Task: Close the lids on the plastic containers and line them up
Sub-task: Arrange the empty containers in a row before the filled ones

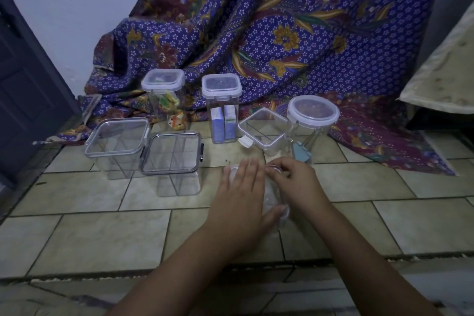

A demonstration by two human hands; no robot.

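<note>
Pressing the clear container point(272, 197), left hand point(239, 195) flat, right hand point(295, 182) fingers point(280, 170) pinching its rim

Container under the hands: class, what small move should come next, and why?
Probably press the lid shut at its far edge with the right hand. The left hand lies flat on top of the container, steadying it, while the right hand pinches the lid's far edge. The lid looks seated but perhaps not yet latched.
</note>
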